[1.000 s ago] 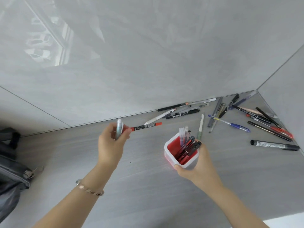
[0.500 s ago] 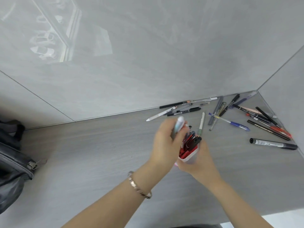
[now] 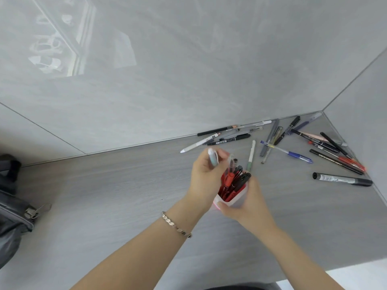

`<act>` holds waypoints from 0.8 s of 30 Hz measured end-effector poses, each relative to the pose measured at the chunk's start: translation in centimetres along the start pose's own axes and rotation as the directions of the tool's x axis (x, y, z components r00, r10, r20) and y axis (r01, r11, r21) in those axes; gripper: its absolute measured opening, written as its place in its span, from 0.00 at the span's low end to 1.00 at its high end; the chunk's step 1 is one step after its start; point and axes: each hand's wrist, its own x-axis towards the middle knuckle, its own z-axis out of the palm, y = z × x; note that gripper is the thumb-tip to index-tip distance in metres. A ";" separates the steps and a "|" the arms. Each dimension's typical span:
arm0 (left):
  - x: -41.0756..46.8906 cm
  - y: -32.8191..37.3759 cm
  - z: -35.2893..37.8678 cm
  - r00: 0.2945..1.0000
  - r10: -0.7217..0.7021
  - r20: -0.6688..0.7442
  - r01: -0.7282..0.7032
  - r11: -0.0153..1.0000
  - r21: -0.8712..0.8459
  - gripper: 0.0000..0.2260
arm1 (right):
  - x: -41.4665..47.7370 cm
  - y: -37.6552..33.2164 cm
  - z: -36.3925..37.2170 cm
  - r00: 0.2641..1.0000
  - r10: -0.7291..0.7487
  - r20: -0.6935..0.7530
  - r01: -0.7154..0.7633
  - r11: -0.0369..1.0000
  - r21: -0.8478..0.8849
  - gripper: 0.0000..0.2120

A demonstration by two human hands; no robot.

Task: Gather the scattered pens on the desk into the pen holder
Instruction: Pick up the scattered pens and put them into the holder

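Left hand point(image 3: 206, 174) closed round one pale blue-and-white pen point(image 3: 213, 159), just above the holder mouth. Right hand point(image 3: 246, 203) gripping the white square pen holder with red interior point(image 3: 231, 194), tilted, on grey wood-grain desk point(image 3: 104, 195). Several red and black pens inside; exact count unclear. Roughly 20 loose pens by back-right corner, including one thick black marker point(image 3: 342, 179), one blue ballpoint point(image 3: 293, 153).

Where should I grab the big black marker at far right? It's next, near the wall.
Pinch the black marker mid-barrel, on its white label, coming from above. It lies flat along the desk, apart from other pens, with its right end probably too close to the side wall.
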 end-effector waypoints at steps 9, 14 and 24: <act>-1.0 -4.3 -4.4 0.858 0.287 0.427 -0.509 0.597 0.620 0.17 | -0.3 -0.4 0.1 1.000 -0.016 -0.016 0.017 1.000 0.023 0.33; 0.5 -2.8 -5.1 0.923 0.133 0.360 -0.299 0.837 0.457 0.18 | -0.2 -0.5 -0.3 1.000 -0.001 -0.020 0.002 0.999 0.042 0.34; 15.4 -6.0 -2.9 0.989 -0.141 0.035 0.036 0.467 0.883 0.19 | 2.1 -0.2 -1.7 0.998 0.050 -0.041 -0.048 0.997 0.068 0.36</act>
